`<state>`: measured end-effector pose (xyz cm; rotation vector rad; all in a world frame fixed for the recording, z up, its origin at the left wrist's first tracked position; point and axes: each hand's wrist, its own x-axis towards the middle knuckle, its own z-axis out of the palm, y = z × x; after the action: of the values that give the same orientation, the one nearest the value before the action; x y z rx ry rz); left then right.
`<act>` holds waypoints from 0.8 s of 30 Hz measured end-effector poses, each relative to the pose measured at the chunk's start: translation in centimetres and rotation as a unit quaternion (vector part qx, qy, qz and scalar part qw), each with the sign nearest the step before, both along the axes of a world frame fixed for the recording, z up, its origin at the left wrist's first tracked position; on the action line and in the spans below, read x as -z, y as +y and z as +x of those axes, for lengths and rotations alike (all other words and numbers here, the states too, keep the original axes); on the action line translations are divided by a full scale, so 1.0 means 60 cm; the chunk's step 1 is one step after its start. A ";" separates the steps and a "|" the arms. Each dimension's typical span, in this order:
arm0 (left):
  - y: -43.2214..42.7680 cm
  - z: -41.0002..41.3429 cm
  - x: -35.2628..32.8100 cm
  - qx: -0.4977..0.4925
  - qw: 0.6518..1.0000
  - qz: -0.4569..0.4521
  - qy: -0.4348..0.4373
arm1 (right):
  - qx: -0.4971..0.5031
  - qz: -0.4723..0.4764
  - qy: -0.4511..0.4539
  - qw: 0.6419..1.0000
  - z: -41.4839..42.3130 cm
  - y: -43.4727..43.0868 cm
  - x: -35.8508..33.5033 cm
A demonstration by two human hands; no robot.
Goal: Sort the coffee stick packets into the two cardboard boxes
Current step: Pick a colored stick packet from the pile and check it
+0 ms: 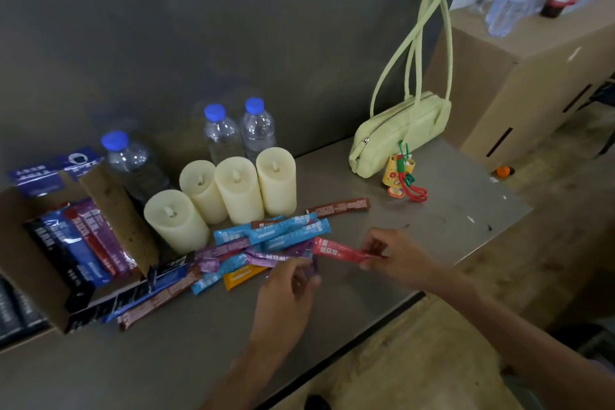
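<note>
there was a single view, from a wide-angle camera worn on the person's head. it faced forward and steeply down onto the table (432, 236) from close above. both forearms showed from the lower edge, with the left hand (286, 289) and the right hand (396, 260) near the middle. the grey wall (233, 27) behind the table filled the upper half. the table's front edge ran slantwise across the lower right, with floor (416, 359) beyond it. the frame's left edge cut off a cardboard box (30, 273).

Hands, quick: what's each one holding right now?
Left hand: curled at a purple packet, grip too blurred to tell.
Right hand: pinching the red packet.
</note>
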<state>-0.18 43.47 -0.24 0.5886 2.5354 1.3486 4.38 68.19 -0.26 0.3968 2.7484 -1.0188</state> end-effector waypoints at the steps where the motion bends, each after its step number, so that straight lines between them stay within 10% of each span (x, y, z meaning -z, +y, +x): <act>1: -0.004 -0.008 -0.015 -0.028 0.998 0.039 -0.033 | -0.001 -0.013 0.013 1.000 0.000 -0.019 -0.009; 24: -0.367 -0.121 -0.125 -0.186 0.968 0.161 -0.038 | -0.124 -0.168 0.116 0.971 -0.148 -0.470 -0.074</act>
<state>-7.42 21.47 7.27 0.1021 2.4633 1.8930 -4.50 39.98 4.20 -0.1215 2.6484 -1.5026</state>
